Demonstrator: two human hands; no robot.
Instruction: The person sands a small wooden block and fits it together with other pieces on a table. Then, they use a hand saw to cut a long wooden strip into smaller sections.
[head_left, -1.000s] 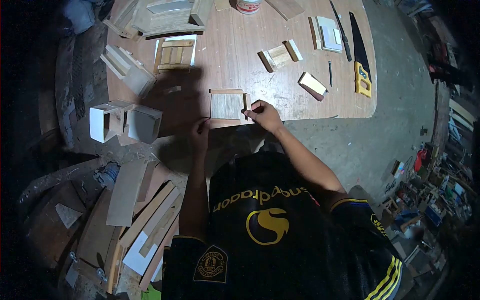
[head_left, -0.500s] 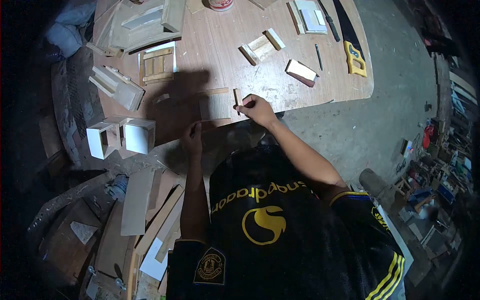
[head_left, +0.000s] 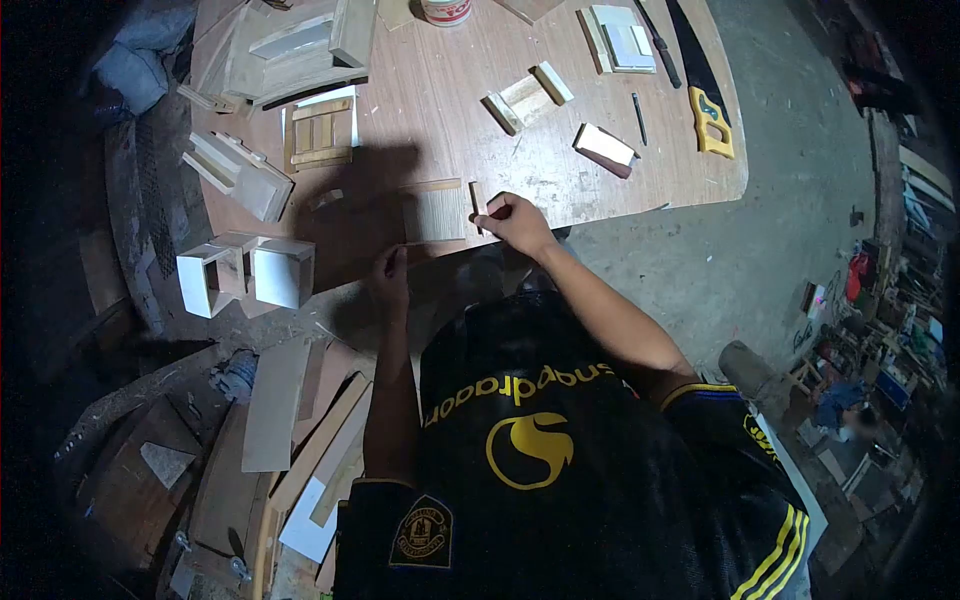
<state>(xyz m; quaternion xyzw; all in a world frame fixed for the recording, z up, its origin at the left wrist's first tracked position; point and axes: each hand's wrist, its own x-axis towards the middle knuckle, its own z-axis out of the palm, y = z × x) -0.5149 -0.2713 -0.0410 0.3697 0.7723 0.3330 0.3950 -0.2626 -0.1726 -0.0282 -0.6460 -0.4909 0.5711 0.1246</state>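
A short wooden strip [head_left: 476, 197] stands nearly upright in the view, pinched between the thumb and fingers of my right hand [head_left: 520, 225]. Just left of it a flat, finely grooved panel [head_left: 434, 213] lies at the table's near edge, with thin wooden strips along its far and near sides. My left hand [head_left: 391, 278] is in shadow by the panel's near left corner, its fingers curled together. Whatever those fingers might hold is too dark to make out.
On the table [head_left: 430, 110] lie a yellow-handled saw [head_left: 711, 125], a dark pencil-like stick [head_left: 639, 118], a small wooden frame [head_left: 527, 100], a brown-edged block [head_left: 605, 150] and a slatted piece [head_left: 322, 135]. A white-sided wooden box [head_left: 283, 275] stands at the left corner. Boards [head_left: 276, 405] lean below.
The table and everything on it sit slightly lower and further right in the view. My right hand keeps its pinch on the strip; both hands have barely moved relative to the panel.
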